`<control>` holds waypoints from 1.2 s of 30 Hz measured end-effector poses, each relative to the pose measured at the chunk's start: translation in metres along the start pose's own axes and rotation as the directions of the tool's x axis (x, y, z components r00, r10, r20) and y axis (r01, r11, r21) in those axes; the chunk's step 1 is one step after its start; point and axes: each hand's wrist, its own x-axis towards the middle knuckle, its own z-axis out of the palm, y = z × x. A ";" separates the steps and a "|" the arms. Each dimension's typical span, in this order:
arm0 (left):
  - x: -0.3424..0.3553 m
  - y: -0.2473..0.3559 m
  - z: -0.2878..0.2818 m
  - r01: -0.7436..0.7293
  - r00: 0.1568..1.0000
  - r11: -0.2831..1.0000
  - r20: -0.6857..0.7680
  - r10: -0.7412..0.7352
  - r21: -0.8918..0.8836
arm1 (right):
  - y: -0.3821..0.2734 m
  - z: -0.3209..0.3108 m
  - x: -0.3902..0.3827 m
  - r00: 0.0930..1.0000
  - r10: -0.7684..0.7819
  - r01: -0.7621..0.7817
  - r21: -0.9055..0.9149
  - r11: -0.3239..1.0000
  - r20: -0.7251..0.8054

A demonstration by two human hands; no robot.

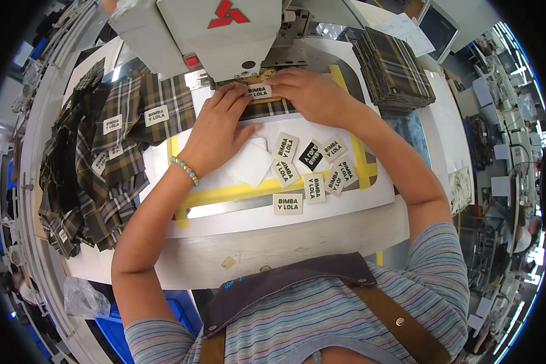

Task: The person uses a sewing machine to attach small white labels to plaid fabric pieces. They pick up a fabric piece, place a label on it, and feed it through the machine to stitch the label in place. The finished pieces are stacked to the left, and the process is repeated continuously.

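Under the head of a grey industrial sewing machine (230, 36), a small cream label (259, 91) with dark lettering lies at a piece of brown plaid fabric (264, 109). My left hand (220, 126) has its bent fingertips on the label's left end, with its thumb apart over the white sheet. The fingers of my right hand (312, 96) come together at the label's right end and upper edge. Between them, both hands hold the label down close to the machine; the needle area behind the fingertips is hidden.
Several loose cream labels (287, 204) and a black one (311, 156) are scattered below my hands, beside white squares (249, 164). Yellow tape (236, 192) frames the work area. Labelled plaid pieces (103, 176) heap at left; a plaid stack (400, 70) stands at right.
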 end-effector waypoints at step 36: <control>-0.003 -0.015 -0.023 -0.024 0.991 0.991 0.131 0.007 0.128 | -0.008 0.028 0.014 0.998 0.061 -0.059 0.092 0.994 -0.012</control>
